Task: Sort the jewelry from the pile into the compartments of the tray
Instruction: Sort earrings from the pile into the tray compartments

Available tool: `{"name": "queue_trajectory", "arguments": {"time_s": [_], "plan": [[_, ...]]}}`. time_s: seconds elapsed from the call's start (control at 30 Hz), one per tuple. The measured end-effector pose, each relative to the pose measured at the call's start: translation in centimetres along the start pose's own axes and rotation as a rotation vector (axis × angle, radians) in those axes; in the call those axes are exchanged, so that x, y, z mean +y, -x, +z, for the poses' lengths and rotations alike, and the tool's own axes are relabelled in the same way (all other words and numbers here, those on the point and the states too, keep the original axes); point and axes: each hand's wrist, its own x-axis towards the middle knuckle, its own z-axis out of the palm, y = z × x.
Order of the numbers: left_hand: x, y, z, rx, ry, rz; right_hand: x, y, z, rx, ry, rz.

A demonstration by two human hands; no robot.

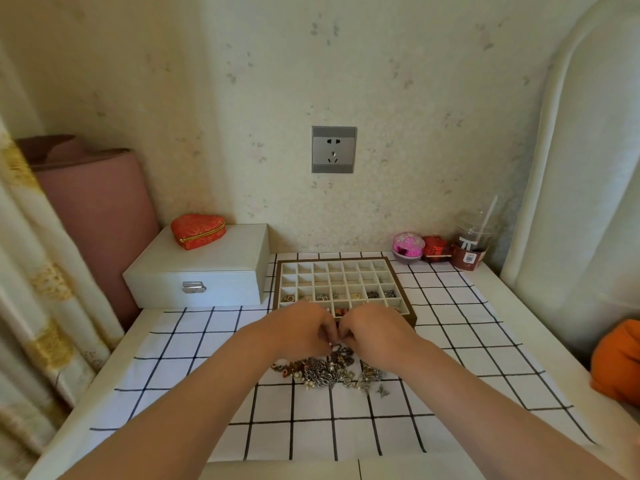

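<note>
Jewelry pile [329,370] sits on the surface [457,344] right by the tray [332,260], and our left hand [304,329] and right hand [375,329] both curl in, fingertips pinching a small piece [335,346] at its far edge, probably to untangle it.

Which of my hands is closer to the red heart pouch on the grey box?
Left. The left hand sits nearer you than the heart pouch, to its right; the right hand lies farther right.

The only camera is sitting on the person's head, facing forward and tilting down at the checked cloth [450,341] close below; its wide lens is also taking in the wall [381,81] straight ahead and bowing the room's edges
</note>
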Motion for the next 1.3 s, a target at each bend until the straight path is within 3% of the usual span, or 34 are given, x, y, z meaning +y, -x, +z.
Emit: {"name": "queue_trajectory", "arguments": {"time_s": [0.23, 0.47, 0.6, 0.93, 1.3], "plan": [[0.8, -1.0, 0.8, 0.079, 0.103, -0.041, 0.6, 0.3, -0.2, -0.020, -0.157, 0.084], [1.2, -2.1, -0.4, 0.312, 0.509, -0.092, 2.2, 0.3, -1.7, 0.184, -0.664, 0.180], [1.3, -2.6, -1.9, 0.311, 0.612, -0.125, 2.5, -0.8, -3.1, 0.339, -0.738, 0.149], [0.3, -4.2, -6.0, 0.386, 0.858, -0.095, 3.0, -3.8, -6.8, 0.517, -0.956, 0.174], [-0.2, -7.9, -7.0, 0.415, 0.851, -0.086, 5.3, -6.6, -7.0, 0.384, -1.118, 0.248]]}}
